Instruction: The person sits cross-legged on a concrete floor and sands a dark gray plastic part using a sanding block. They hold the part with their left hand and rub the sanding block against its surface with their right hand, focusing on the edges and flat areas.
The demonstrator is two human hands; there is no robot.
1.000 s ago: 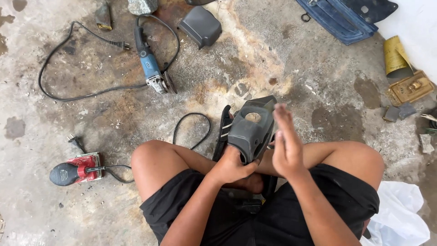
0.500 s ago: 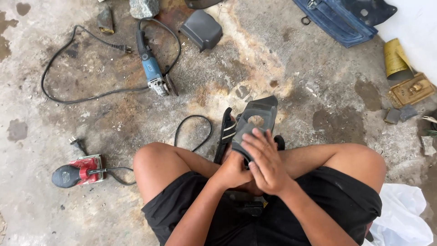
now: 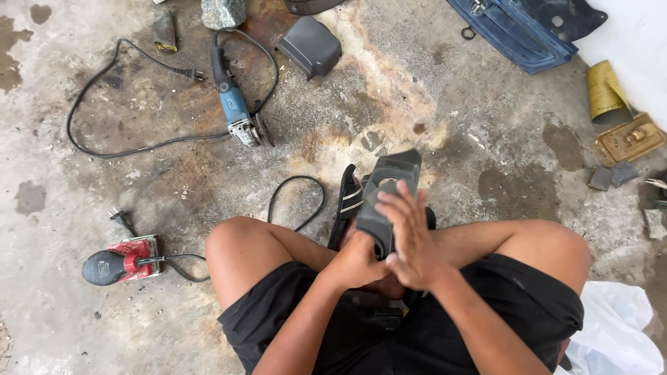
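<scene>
here, left hand [image 3: 358,260] clenches base of dark grey moulded plastic cover [image 3: 389,191]; long axis points away; right hand [image 3: 411,239] lies flat on it, unclenched.

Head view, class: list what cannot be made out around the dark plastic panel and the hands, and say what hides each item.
- Lower part of the dark plastic panel: covered by the right hand and left hand.
- Whatever the right hand presses on the panel: hidden under its palm.
- Blue panel: cut off by the top edge.
- White bag: cut off by the bottom edge.
</scene>
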